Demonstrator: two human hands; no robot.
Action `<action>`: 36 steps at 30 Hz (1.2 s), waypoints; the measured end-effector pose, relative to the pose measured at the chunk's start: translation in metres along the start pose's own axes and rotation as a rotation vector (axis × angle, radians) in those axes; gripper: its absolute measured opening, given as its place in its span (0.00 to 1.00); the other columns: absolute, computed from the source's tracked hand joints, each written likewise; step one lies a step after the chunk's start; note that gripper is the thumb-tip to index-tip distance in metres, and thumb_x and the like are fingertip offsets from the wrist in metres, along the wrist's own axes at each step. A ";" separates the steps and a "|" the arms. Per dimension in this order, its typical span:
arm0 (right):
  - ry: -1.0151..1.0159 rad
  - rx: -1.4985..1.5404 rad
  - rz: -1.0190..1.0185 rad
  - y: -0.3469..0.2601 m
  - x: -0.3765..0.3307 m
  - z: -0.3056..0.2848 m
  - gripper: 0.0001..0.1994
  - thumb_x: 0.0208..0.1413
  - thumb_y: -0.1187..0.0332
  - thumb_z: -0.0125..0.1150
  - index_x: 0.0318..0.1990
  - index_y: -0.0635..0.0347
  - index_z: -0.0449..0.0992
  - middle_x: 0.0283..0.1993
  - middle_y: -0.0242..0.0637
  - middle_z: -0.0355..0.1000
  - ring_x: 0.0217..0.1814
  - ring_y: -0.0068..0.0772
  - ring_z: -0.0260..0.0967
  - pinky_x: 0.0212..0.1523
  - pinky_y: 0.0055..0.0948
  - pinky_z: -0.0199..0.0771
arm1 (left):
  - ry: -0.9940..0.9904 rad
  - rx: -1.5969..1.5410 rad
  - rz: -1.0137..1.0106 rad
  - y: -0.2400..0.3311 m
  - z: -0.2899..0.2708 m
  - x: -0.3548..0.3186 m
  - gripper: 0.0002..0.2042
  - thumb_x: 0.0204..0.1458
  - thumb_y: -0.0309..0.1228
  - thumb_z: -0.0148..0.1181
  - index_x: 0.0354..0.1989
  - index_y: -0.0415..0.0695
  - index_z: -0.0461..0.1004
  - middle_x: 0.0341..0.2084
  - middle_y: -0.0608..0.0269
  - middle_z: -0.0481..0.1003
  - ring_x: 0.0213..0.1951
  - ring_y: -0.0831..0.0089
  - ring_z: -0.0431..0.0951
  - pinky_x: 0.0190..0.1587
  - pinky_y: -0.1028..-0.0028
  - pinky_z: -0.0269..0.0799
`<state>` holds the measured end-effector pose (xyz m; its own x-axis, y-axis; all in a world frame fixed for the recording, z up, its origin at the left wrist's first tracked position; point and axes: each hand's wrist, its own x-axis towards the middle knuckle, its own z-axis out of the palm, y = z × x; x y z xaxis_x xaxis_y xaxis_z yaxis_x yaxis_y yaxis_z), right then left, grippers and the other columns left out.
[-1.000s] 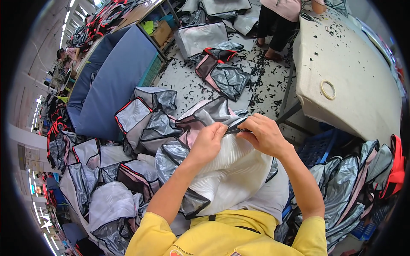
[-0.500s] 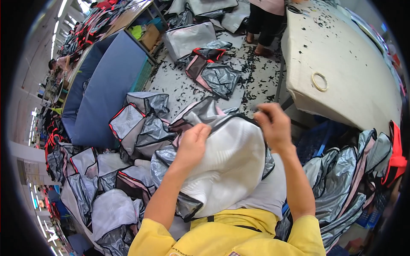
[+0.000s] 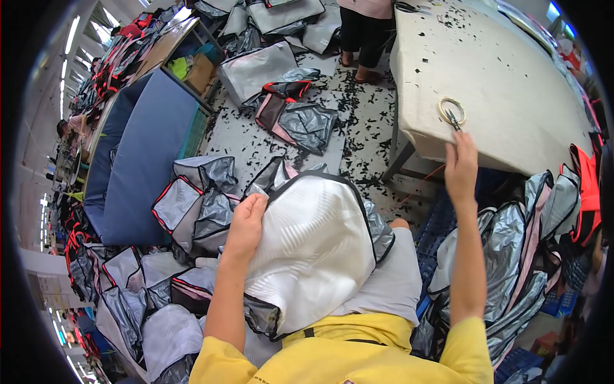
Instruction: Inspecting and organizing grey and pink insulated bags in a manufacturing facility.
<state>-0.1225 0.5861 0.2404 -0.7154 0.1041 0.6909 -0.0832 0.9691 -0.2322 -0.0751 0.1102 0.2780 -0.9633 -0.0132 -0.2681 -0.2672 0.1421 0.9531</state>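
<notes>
One silver bag point(image 3: 313, 249), lengthwise away, pinched by left hand point(image 3: 246, 221); right hand point(image 3: 460, 166) pinches snips point(image 3: 454, 120).

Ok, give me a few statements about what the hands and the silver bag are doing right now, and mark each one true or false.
1. The left hand grips the edge of the silver bag on the lap. True.
2. The right hand also holds the bag. False: it is raised to the edge of the table, at small snips lying by a ring.
3. The bag has dark edging. True.
4. The floor is swept clean. False: dark scraps lie scattered over it.
5. More silver bags lie piled to the left. True.
</notes>
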 end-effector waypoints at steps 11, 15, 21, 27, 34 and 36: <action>-0.662 2.130 -0.233 -0.214 0.028 -0.199 0.20 0.64 0.80 0.61 0.60 0.48 0.80 0.52 0.50 0.82 0.38 0.42 0.83 0.34 0.36 0.84 | -0.032 0.056 0.036 0.000 0.004 -0.002 0.14 0.73 0.37 0.51 0.43 0.39 0.77 0.33 0.76 0.74 0.36 0.86 0.68 0.42 0.81 0.66; -0.753 2.004 -0.530 -0.231 0.041 -0.215 0.19 0.61 0.82 0.62 0.54 0.48 0.84 0.48 0.56 0.81 0.29 0.41 0.80 0.25 0.28 0.76 | 0.020 0.051 0.060 -0.002 -0.003 -0.009 0.14 0.73 0.37 0.51 0.44 0.39 0.77 0.33 0.76 0.75 0.36 0.86 0.68 0.42 0.81 0.67; -1.105 1.941 -0.388 -0.237 0.009 -0.232 0.18 0.61 0.82 0.61 0.52 0.51 0.86 0.43 0.54 0.82 0.29 0.38 0.78 0.24 0.26 0.73 | 0.098 0.027 0.082 -0.006 -0.023 -0.020 0.15 0.73 0.38 0.52 0.41 0.39 0.78 0.32 0.75 0.76 0.35 0.86 0.68 0.41 0.81 0.66; -0.373 1.170 0.275 -0.240 -0.043 -0.132 0.14 0.70 0.72 0.58 0.59 0.67 0.74 0.47 0.42 0.77 0.44 0.30 0.76 0.47 0.27 0.75 | 0.163 0.101 0.127 -0.007 -0.034 -0.043 0.15 0.73 0.38 0.51 0.41 0.39 0.78 0.32 0.75 0.74 0.37 0.85 0.68 0.42 0.80 0.66; -0.395 0.860 0.502 -0.213 -0.107 0.008 0.14 0.67 0.65 0.64 0.53 0.67 0.79 0.39 0.38 0.76 0.37 0.28 0.71 0.41 0.27 0.74 | 0.147 0.090 0.155 -0.004 -0.027 -0.049 0.14 0.73 0.36 0.53 0.43 0.37 0.77 0.32 0.74 0.74 0.38 0.84 0.68 0.44 0.80 0.66; -0.420 0.865 0.471 -0.203 -0.110 0.017 0.15 0.68 0.62 0.62 0.49 0.68 0.81 0.44 0.45 0.81 0.43 0.40 0.78 0.46 0.34 0.76 | 0.142 0.110 0.152 -0.002 -0.024 -0.046 0.14 0.73 0.36 0.53 0.42 0.37 0.77 0.32 0.74 0.74 0.37 0.84 0.68 0.43 0.80 0.67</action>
<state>-0.0382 0.3738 0.1998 -0.9716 0.1814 0.1522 -0.0816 0.3466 -0.9345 -0.0311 0.0864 0.2921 -0.9882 -0.1214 -0.0932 -0.1222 0.2598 0.9579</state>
